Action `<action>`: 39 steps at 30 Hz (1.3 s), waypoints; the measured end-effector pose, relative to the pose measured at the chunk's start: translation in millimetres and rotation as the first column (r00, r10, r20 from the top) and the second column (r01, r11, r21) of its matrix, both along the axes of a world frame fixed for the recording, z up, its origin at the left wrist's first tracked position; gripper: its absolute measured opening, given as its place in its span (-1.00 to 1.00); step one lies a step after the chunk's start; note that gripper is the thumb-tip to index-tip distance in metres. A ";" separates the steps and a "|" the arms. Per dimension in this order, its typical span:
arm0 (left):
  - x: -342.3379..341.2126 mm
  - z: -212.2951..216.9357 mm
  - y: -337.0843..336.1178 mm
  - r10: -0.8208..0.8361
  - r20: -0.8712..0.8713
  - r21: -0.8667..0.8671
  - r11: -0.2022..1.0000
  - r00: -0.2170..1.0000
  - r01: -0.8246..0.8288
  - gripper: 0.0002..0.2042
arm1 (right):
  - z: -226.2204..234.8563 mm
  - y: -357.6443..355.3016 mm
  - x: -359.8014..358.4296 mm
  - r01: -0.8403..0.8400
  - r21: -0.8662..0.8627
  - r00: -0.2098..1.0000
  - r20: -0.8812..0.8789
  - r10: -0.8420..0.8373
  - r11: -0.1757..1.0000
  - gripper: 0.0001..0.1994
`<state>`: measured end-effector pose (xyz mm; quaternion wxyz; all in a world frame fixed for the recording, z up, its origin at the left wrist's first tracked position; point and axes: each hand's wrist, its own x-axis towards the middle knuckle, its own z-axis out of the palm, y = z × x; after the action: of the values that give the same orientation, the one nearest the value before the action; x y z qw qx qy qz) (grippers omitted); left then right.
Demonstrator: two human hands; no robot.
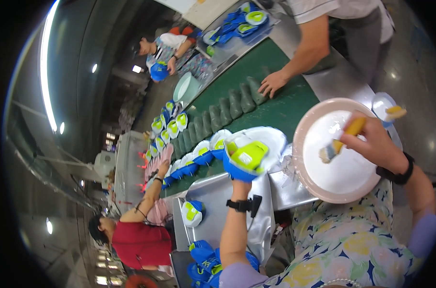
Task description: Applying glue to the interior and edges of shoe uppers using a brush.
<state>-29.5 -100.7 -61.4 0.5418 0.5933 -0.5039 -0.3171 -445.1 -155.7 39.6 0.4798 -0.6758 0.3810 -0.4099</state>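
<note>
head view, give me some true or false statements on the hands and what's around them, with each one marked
1. The right hand holds a brush with a yellow handle. True.
2. The left hand is empty. False: it holds a blue and white shoe upper with a yellow-green lining.
3. The brush's bristles are pressed against the shoe upper. False: they are over the basin, apart from the upper.
4. The basin contains something white. True.
5. The work surface beneath the row of dark forms is red. False: it is green.
</note>
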 end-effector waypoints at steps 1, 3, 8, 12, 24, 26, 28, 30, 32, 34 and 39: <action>75.1 -50.6 10.0 -0.019 -0.175 0.042 0.999 0.984 0.027 -0.63 | 4.9 7.2 -3.5 -0.021 0.051 0.999 0.051 0.018 0.998 -0.85; 48.5 -38.9 -34.4 0.202 -0.384 0.234 0.965 0.901 -0.117 -0.68 | -16.8 4.4 -23.0 0.034 0.192 0.996 0.072 -0.049 0.981 -0.86; 92.6 -89.1 -95.1 0.255 -0.580 0.167 0.967 0.773 -0.194 -0.60 | -41.1 0.7 -23.1 0.050 0.314 0.998 0.026 -0.061 0.948 -0.86; 147.6 -122.5 -105.9 0.473 -0.141 0.390 0.834 0.869 -0.391 -0.44 | -52.0 -10.4 -17.2 0.129 0.343 0.991 -0.085 -0.106 0.931 -0.89; 334.1 -112.2 206.9 0.102 0.905 0.409 0.052 0.412 -0.911 -0.14 | -65.6 -0.9 -40.3 0.180 0.266 0.971 -0.201 -0.129 0.947 -0.88; 313.2 -145.3 235.4 0.133 0.960 0.240 0.071 0.248 -0.968 -0.35 | -46.3 4.7 -20.1 0.153 0.310 0.980 -0.173 -0.102 0.938 -0.88; 288.3 -134.1 263.7 0.250 0.951 0.157 0.114 0.182 -0.981 -0.48 | -30.7 -1.0 5.6 0.040 0.303 0.988 -0.154 0.007 0.952 -0.87; 285.1 -110.8 251.2 0.343 0.911 0.141 0.261 0.228 -0.955 -0.61 | -14.5 4.7 10.9 0.030 0.321 0.986 -0.165 0.025 0.947 -0.85; 274.9 -78.7 236.7 0.326 0.886 0.092 0.573 0.329 -0.814 -0.69 | -6.4 8.1 14.1 0.021 0.325 0.986 -0.166 0.035 0.946 -0.85; 266.7 -73.1 226.1 0.289 0.746 0.154 0.802 0.600 -0.578 -0.75 | -10.8 11.1 15.9 0.016 0.328 0.987 -0.159 0.038 0.945 -0.85; 186.5 -101.0 192.9 0.529 0.067 0.442 0.745 0.846 -0.500 -0.79 | -26.6 20.9 13.6 -0.033 0.328 0.993 -0.098 0.069 0.944 -0.85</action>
<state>157.0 92.2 -162.3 0.4741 0.8058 -0.2180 -0.2799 -431.5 -134.9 13.0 0.5738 -0.6182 0.4511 -0.2917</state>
